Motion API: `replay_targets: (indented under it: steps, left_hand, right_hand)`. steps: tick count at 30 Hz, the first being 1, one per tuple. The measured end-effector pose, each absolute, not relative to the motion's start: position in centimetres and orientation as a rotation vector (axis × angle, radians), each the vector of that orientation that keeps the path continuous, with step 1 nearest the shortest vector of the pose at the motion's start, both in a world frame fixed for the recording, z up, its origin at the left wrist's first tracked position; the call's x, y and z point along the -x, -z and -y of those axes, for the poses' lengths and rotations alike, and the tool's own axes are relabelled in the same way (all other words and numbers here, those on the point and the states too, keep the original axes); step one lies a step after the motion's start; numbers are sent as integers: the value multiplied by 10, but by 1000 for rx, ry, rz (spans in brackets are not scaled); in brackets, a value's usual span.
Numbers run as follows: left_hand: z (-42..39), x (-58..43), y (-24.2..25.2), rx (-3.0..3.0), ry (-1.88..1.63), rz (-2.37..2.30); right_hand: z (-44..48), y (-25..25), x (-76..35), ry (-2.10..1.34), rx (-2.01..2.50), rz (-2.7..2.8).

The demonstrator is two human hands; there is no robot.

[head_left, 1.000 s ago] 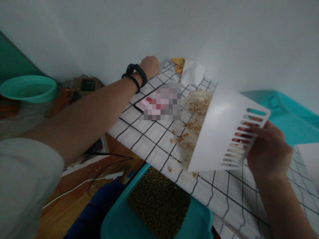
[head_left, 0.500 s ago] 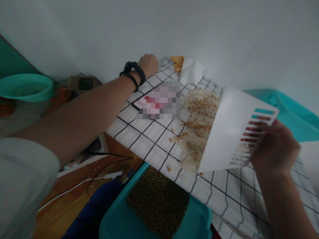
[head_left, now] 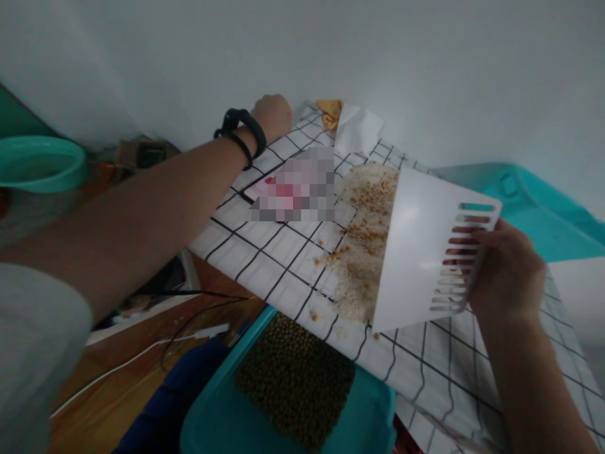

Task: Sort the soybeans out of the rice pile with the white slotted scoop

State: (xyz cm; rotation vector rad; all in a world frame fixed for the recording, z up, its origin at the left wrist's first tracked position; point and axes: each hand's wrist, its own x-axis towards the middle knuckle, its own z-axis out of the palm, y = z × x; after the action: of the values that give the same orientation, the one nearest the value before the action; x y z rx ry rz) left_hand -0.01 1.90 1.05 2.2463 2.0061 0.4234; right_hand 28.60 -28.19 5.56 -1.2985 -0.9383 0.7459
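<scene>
My right hand (head_left: pixel 508 277) grips the slotted end of a white flat plastic scraper (head_left: pixel 420 246), whose edge rests against a pile of pale grains mixed with yellow-brown beans (head_left: pixel 363 233) on a white cloth with a black grid (head_left: pixel 278 252). My left hand (head_left: pixel 273 116), closed in a fist, presses on the far corner of the cloth by the wall; a black band is on the wrist. Below the cloth's near edge stands a teal tub (head_left: pixel 222 416) holding brown-green beans (head_left: pixel 295 381).
A phone (head_left: pixel 293 189) lies on the cloth left of the pile. Crumpled white paper (head_left: pixel 354 129) and a yellow scrap (head_left: pixel 329 111) sit at the far corner. A teal bowl (head_left: pixel 38 164) is at the left, a teal lid (head_left: pixel 529 208) at right, cables (head_left: pixel 189 321) on the wooden floor.
The scraper swung right, uncovering more of the pile, then came back left against it. My left fist stays on the cloth's corner.
</scene>
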Motion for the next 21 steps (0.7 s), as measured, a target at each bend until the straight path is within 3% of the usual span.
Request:
replay_targets:
  steps: [21]
  left_hand:
    - [-16, -1, -12, -2201, -455, -2000]
  right_hand:
    - [287, -80, -323, -604, 1390, 889]
